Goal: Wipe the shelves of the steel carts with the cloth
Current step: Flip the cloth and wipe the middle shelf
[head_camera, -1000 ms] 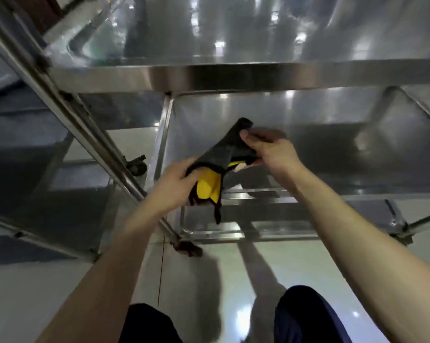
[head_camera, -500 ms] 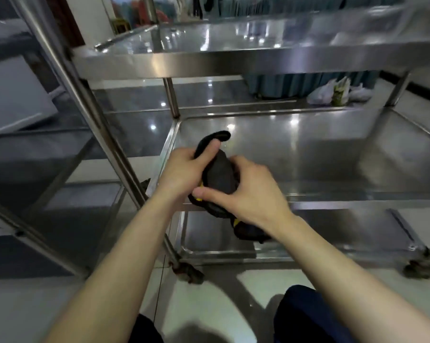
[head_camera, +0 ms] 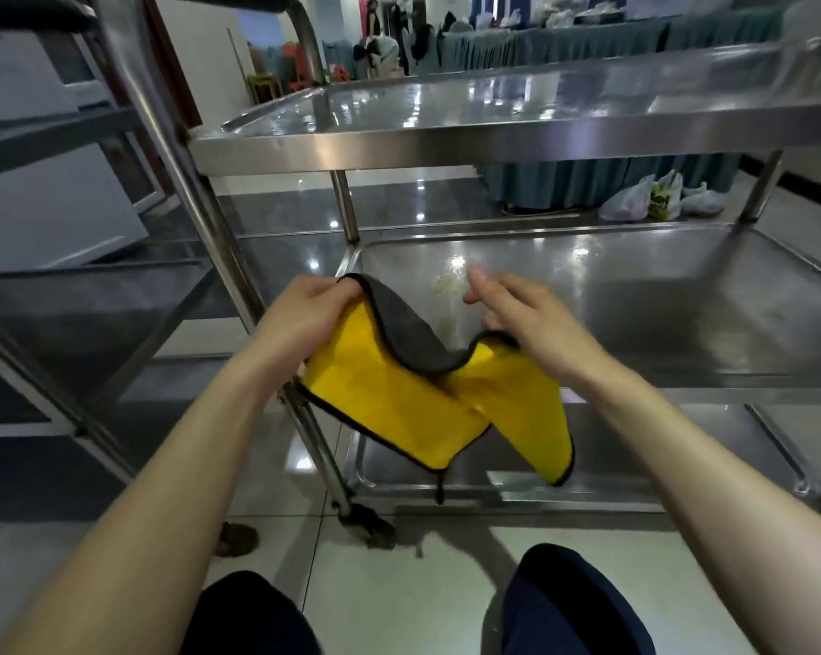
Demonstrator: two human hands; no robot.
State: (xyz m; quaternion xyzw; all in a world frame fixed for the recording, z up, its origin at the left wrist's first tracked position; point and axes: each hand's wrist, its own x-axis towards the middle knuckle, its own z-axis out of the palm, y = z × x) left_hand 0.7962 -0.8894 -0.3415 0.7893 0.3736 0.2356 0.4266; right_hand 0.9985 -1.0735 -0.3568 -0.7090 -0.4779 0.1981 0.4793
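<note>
A cloth, yellow on one side and dark grey on the other, hangs spread open in front of the steel cart's middle shelf. My left hand pinches its upper left corner. My right hand holds the upper right edge with thumb and lower fingers, the index finger lifted. The cart's top shelf lies above and its bottom shelf shows below the cloth. A pale smear sits on the middle shelf between my hands.
A second steel cart stands to the left, its upright post close to my left hand. A castor rests on the tiled floor. Plastic bags and skirted tables lie beyond. My knees are at the bottom.
The cloth was bunched up dark between both hands; it is now unfolded and spread, yellow side facing me. My view has tilted up, showing the top shelf and the room.
</note>
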